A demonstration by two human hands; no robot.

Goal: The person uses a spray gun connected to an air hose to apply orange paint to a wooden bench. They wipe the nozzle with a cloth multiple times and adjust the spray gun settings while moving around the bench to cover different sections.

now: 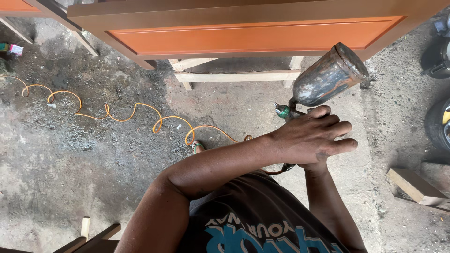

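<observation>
Left hand over spray gun, grip wrapped around it. Right hand mostly hidden beneath, grip state unclear. Orange panel just beyond; coiled orange hose trailing left.

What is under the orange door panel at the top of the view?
Under the orange door panel a pale wooden trestle shows, its crossbar and leg tops on the concrete floor. The rest of the trestle and the ground behind are covered by the panel.
</observation>
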